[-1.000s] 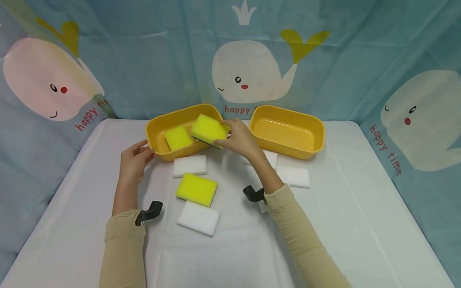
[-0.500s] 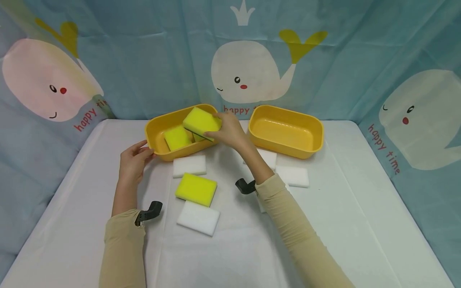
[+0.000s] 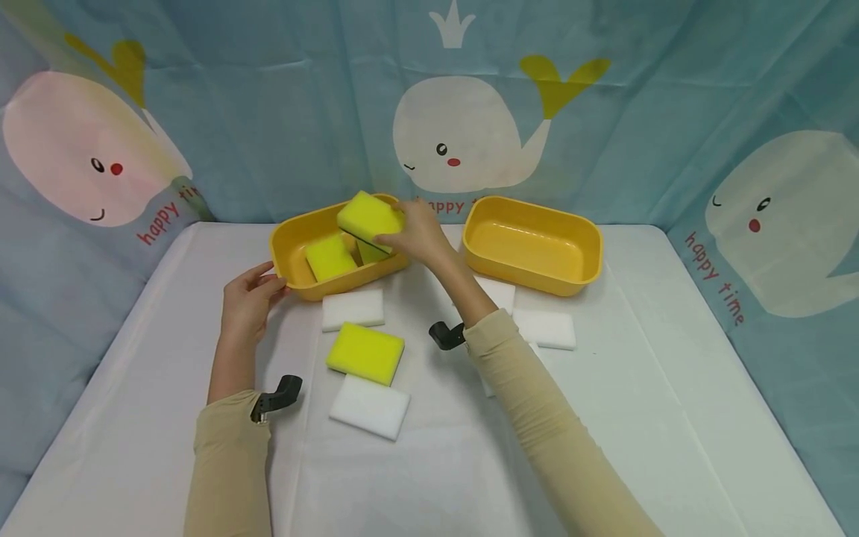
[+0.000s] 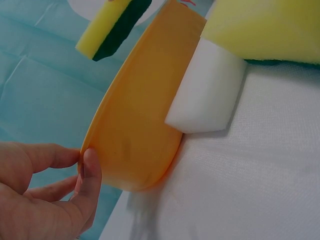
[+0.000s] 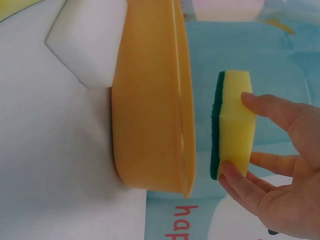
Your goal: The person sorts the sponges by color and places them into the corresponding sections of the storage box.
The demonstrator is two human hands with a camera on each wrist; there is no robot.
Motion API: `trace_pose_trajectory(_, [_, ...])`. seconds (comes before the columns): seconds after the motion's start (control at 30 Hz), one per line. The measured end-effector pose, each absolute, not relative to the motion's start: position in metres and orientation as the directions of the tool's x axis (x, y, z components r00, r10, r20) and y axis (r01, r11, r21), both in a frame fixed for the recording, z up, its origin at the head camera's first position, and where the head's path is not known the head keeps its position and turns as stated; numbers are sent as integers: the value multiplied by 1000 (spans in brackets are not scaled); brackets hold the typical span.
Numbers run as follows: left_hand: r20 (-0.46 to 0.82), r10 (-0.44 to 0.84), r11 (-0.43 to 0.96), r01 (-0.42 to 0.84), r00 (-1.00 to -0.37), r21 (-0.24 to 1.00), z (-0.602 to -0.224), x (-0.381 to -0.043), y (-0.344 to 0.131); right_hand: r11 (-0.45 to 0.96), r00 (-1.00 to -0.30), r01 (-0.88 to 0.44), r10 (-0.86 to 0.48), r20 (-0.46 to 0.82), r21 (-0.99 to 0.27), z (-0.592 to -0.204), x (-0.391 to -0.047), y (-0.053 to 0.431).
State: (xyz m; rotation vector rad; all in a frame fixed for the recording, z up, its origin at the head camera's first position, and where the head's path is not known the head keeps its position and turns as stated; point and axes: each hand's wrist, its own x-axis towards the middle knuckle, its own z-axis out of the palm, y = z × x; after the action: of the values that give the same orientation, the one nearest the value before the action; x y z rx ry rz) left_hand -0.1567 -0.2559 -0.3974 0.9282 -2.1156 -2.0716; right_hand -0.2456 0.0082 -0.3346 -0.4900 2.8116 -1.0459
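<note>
My left hand [image 3: 244, 306] pinches the left end of a yellow plastic bin [image 3: 349, 280]; in the left wrist view, thumb and fingers meet at the bin's rim [image 4: 95, 125]. Over this bin's right half, my right hand [image 3: 423, 235] grips a yellow scrubbing sponge [image 3: 369, 216] by its edges. The right wrist view shows the sponge's dark green scouring layer [image 5: 217, 125] facing the bin, with a gap between sponge and rim. Two more yellow sponges lie inside, one at left [image 3: 330, 257] and one [image 3: 369, 252] partly hidden under the held one.
A second yellow bin [image 3: 537, 231] stands at right with nothing in it. White sponges lie before the left bin [image 3: 352, 309], nearer me [image 3: 370, 406] and before the right bin [image 3: 545, 328]; my right arm partly covers others. One yellow sponge [image 3: 365, 352] lies mid-table. A whale-print curtain [image 3: 322, 112] hangs behind.
My right hand has carried the yellow sponge leftward and slightly up, farther over the left bin, showing more of the sponge beneath. My left hand stays at the rim.
</note>
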Motion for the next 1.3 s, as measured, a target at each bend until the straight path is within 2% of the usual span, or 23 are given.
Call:
trace_pose_trajectory(0.5, [-359,-436,-48,-377,-825,925,-398,-156,-255,754,-951,-234,-308,-16,-614,-342,-261,-10])
trace_pose_trajectory(1.3, [-356,-430,-60,-368,-830,928,-397,-155,-255,806,-960,-192,-272,-62,-561,-359,-263,-19])
